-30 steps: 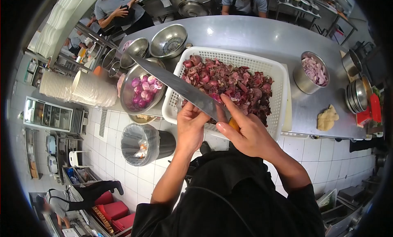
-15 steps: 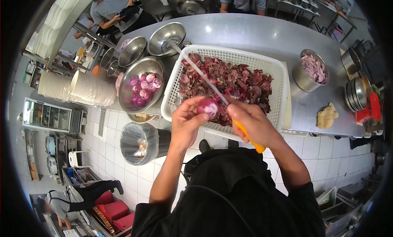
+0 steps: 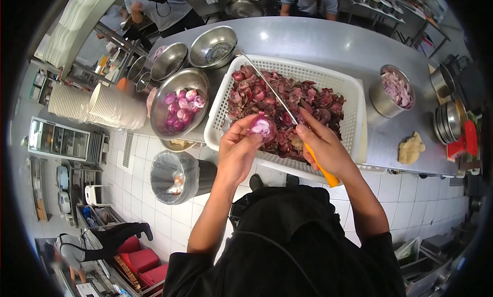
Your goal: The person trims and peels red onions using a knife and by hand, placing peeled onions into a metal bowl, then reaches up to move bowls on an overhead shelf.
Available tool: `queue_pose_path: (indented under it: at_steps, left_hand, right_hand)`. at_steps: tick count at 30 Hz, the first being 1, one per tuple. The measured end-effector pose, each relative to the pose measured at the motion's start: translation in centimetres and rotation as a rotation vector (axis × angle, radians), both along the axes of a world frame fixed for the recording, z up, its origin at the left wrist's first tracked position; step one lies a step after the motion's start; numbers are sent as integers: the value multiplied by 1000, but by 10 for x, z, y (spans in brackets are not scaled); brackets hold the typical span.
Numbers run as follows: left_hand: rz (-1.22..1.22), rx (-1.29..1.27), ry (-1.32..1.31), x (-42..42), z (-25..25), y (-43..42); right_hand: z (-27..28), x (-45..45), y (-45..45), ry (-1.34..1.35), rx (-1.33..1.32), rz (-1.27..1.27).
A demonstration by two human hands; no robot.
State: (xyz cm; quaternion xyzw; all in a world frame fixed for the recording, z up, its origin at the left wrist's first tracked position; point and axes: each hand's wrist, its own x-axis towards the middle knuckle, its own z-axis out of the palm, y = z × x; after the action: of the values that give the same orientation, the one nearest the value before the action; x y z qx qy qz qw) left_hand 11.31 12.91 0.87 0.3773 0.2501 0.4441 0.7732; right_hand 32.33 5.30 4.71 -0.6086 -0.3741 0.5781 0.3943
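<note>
My left hand (image 3: 237, 149) is closed around a red onion (image 3: 263, 128), its cut face pale and turned up toward me. In my right hand (image 3: 324, 149) is a knife (image 3: 272, 89) with a long thin blade and an orange handle; the blade points away to the upper left, apart from the onion. Both hands are over the near side of a white perforated basket (image 3: 354, 112) full of dark red onion skins (image 3: 292, 99) and some whole onions. Left of the basket, a steel bowl (image 3: 203, 104) contains several peeled purple onions (image 3: 179, 111).
More steel bowls (image 3: 213, 46) stand at the back left. On the right are a pot (image 3: 385, 99) of cut onion, a crumpled cloth (image 3: 412, 148) and stacked bowls (image 3: 446, 120). A lined bin (image 3: 174, 178) stands below the counter (image 3: 287, 35). Other people are across the counter and at lower left.
The knife has moved away from the onion and its blade has turned. My right forefinger is now extended. The onion has tilted, showing more of its pale face.
</note>
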Motion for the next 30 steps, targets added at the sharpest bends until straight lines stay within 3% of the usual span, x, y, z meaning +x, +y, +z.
queue_pose_path:
  at_steps: [11,24,30]
  left_hand:
    - [115,-32,108,18,8,-9]
    - [183,-48,109,29,11,-17]
    - [237,19,150,32,7,-19]
  right_hand:
    - [0,-25,-19,-324,402,65]
    - [6,-34,-22,-331,423,102]
    - [-6,-40,-20,-395,575,37]
